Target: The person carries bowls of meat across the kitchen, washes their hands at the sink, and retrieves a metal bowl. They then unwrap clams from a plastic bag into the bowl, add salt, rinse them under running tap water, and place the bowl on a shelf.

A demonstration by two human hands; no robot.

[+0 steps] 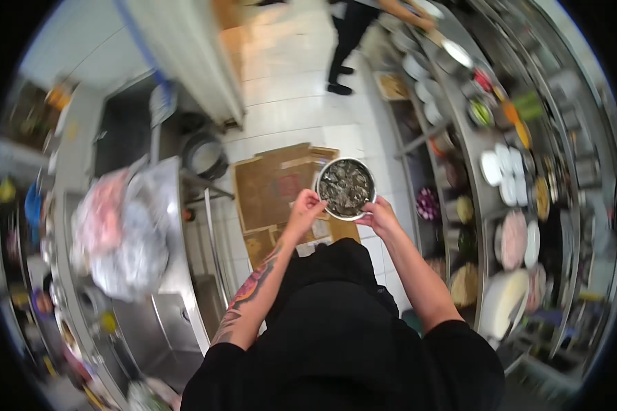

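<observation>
Held out in front of my body is a round metal bowl (320, 179) with a pale rim. Dark, glossy pieces (346, 186) fill it; their kind is not clear from here. My left hand (308, 205) pinches the rim at the lower left. On the lower right side, my right hand (378, 215) grips the rim with its fingers partly under the bowl. The bowl looks about level, above cardboard that lies on the floor.
Flattened cardboard (267, 195) covers the tiles ahead. Left stand a steel sink (175, 322), plastic bags (127, 240) and a dark bucket (209, 156). A steel counter (469, 140) with white dishes (507, 171) runs along the right. Another person (353, 34) works at its far end.
</observation>
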